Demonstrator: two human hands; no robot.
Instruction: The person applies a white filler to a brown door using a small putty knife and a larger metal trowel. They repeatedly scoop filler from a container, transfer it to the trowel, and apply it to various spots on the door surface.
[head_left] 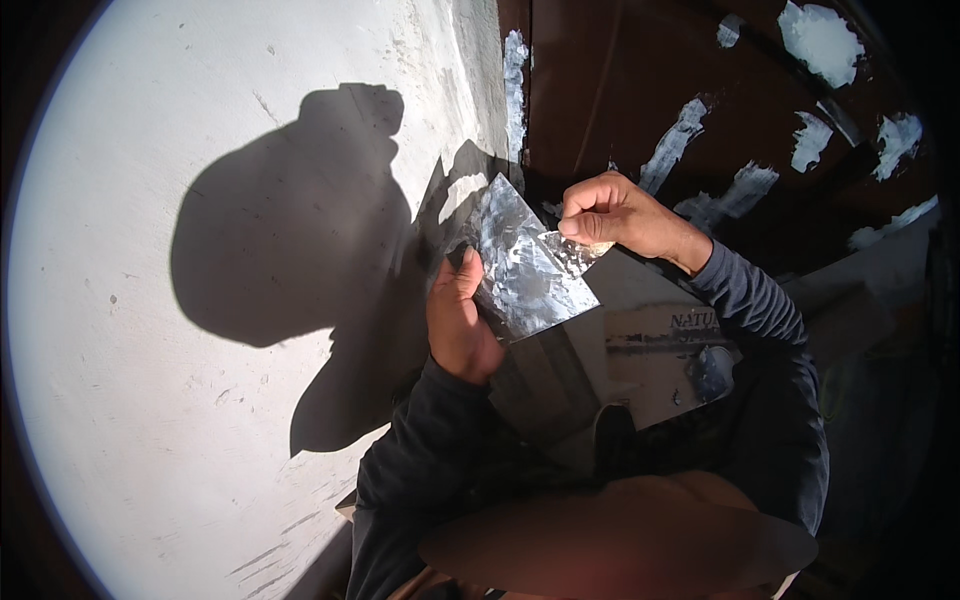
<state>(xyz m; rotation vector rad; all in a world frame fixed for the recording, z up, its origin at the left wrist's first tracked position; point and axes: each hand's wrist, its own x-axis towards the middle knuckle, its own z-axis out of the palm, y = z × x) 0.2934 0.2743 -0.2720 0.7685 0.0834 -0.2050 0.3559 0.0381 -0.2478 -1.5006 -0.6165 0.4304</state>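
Note:
My left hand (462, 322) grips a flat, square metal plate (528, 278) by its near left side, thumb on top. Grey-white paste is smeared over the plate's face. Between the thumb and fingers of my right hand (634, 222) is a small putty scraper (574, 257), its blade against or just over the plate's right edge. Whitish bits cling to the blade. Beyond my hands stands a dark brown panel (590, 90) with several grey-white patches of paste, one of them a thick patch (820, 42) at the upper right.
A pale wall (110, 260) rises along the left, with a large dark shadow cast on it. Below my hands lies a cardboard sheet (640, 335) with a dark blue-grey object (711, 372) on it. A dark shoe (613, 435) shows beside the cardboard.

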